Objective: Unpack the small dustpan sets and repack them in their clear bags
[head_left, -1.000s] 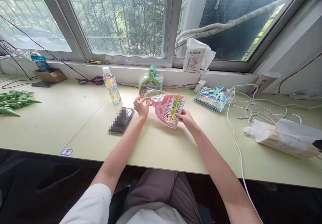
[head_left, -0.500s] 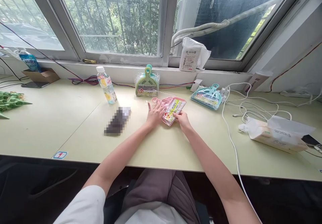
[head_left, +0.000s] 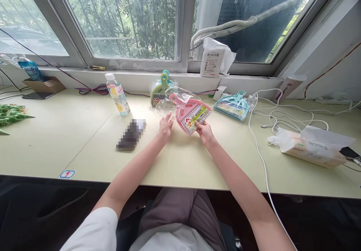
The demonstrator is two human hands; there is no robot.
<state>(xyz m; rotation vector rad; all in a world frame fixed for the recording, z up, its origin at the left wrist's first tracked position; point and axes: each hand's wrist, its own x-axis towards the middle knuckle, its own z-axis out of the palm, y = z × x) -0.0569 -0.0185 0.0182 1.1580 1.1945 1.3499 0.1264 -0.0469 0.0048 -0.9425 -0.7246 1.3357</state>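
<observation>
The right hand (head_left: 205,132) is clamped on the lower right edge of a pink dustpan set (head_left: 184,110), with the thumb laid over the printed label (head_left: 200,112) and the remaining fingers mostly hidden behind. The left hand (head_left: 166,126) is open, fingers extended forward and slightly apart, palm turned inward; it is placed just left of the set, and nothing is seen gripped by it. Whether its fingertips are touched by the loose clear film (head_left: 183,92) around the handle cannot be told. Both forearms are stretched forward over the worktop (head_left: 84,130) and angled inward, so that the hands are brought near each other in front of the torso; the left upper arm is covered by a white sleeve (head_left: 97,226). The pink set is held between the hands, tilted, its handle pointed away and to the left, its white bristles directed to the near right. Contact between its lower edge and the worktop cannot be judged. Behind the handle, a green dustpan set (head_left: 157,91) is stood upright near the window wall, partly overlapped by the film. To the right, a teal dustpan set (head_left: 231,107) is laid on the worktop, near white cables (head_left: 284,120). To the left, a capped bottle (head_left: 117,95) is stood upright, and a pixelated dark object (head_left: 131,135) is laid beside the left forearm.
</observation>
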